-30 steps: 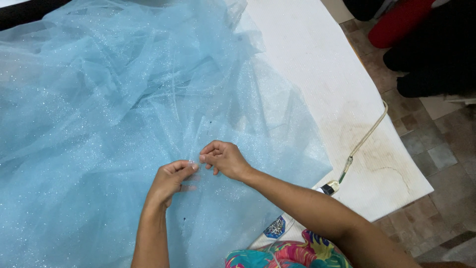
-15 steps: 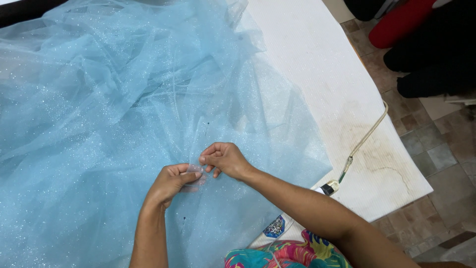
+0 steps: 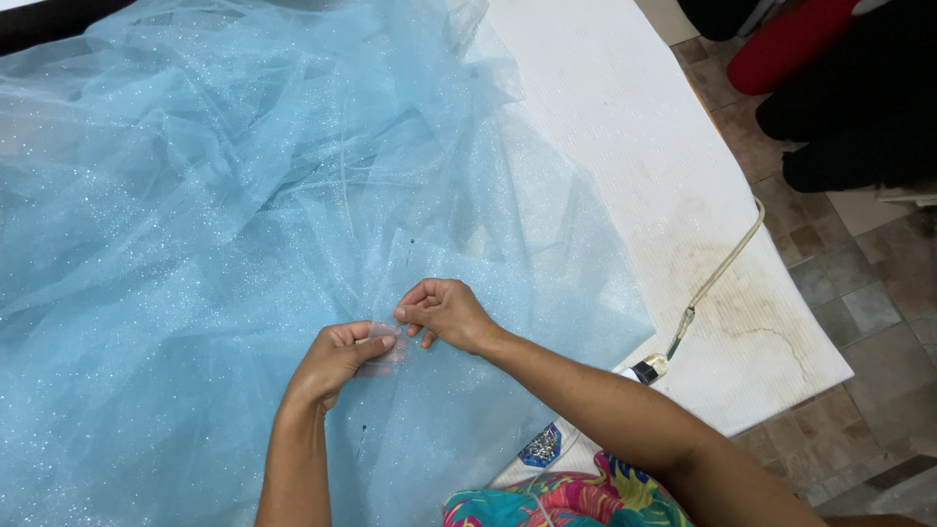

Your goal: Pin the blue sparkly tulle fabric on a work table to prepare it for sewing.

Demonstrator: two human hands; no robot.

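Observation:
A large sheet of light blue glittery tulle is spread in loose folds over a white padded table. My left hand pinches a small fold of the tulle between thumb and fingers near the table's front. My right hand sits just right of it, fingertips closed on the same bit of fabric, the two hands almost touching. Whether a pin or needle is held between the fingers cannot be made out.
A beige cord with a plug end lies over the stained right part of the table. Beyond the table's right edge is a tiled floor, with red and black items at the top right.
My hands have shifted slightly downward and closer together on the tulle fold. The fabric and cord lie as before.

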